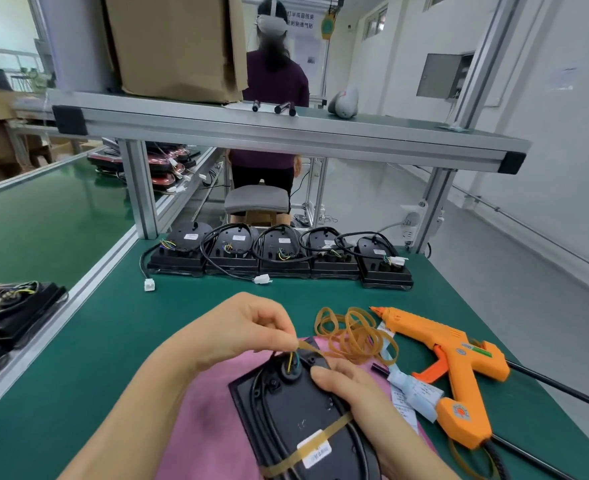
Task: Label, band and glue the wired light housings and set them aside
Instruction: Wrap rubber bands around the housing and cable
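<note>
housing (296, 407) lies lengthwise away, wire end farthest.

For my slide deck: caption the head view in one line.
Left hand pinches a rubber band over a black light housing held by the right hand, glue gun alongside.
</note>
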